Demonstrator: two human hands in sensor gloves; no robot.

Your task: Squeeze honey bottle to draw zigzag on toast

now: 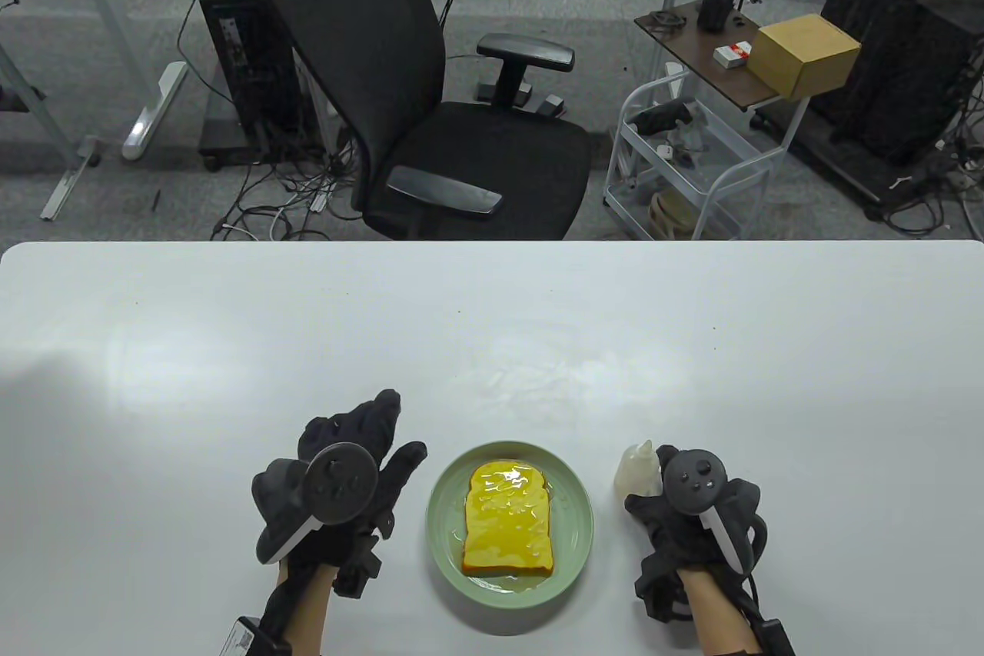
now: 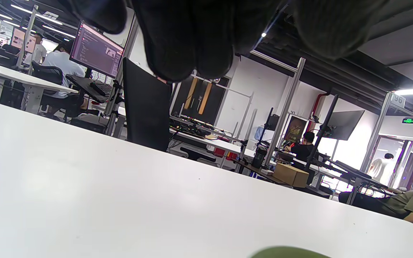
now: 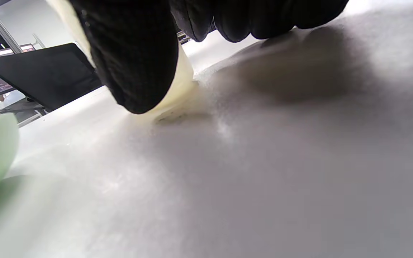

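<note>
Beyond the far edge of the white table (image 1: 231,318) stands a black office chair (image 1: 430,87), with a white wire cart (image 1: 684,171) and a brown cardboard box (image 1: 803,52) off to the right, all well apart from the work. Near the table's front edge sits a green plate (image 1: 442,514) holding a slice of toast (image 1: 507,517), its glossy yellow top wet with honey; the toast's long axis runs toward and away from the person, rounded end farthest. Just left of the plate hovers the left hand (image 1: 338,487), fingers spread and gripping nothing. Just right of the plate, the right hand (image 1: 692,517) wraps around the honey bottle (image 1: 638,467), a pale translucent squeeze bottle standing upright, its tapered tip pointing up and away. From the right wrist view the bottle's base meets the table, with nothing between bottle and plate.
</note>
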